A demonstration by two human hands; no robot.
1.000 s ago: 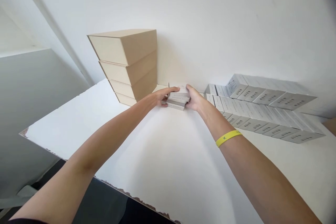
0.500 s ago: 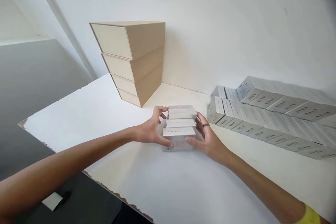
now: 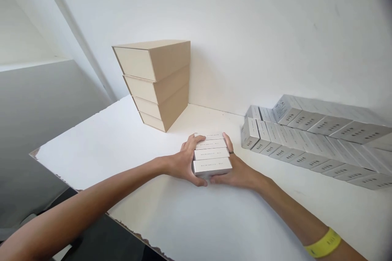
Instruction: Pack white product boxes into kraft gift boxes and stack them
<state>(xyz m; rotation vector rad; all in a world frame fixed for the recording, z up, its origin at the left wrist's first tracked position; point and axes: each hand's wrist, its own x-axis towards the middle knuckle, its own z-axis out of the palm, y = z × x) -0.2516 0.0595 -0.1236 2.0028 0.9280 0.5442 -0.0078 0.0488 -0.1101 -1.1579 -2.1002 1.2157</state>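
Note:
A row of several small white boxes [image 3: 212, 164] with fine print on their edges stands in front of me on the white table. My left hand [image 3: 185, 163] grips the row's left side, its thumb across the near face and a finger over the far end. Around the right side wraps my right hand [image 3: 234, 169], thumb on the near face and a finger at the far corner; it wears a dark ring. The two thumbs almost meet at the front. The boxes sit pressed together, and their lower parts are mostly hidden.
A stack of several large beige boxes [image 3: 171, 85] rises at the back left by the wall. At the right, long rows of white boxes [image 3: 294, 140] line the wall, partly two layers high. The table's chipped edge [image 3: 128, 230] runs along the near left.
The boxes between my hands have closed up from a gapped row into a tight one. Both hands now wrap them more firmly. The camera view has shifted slightly.

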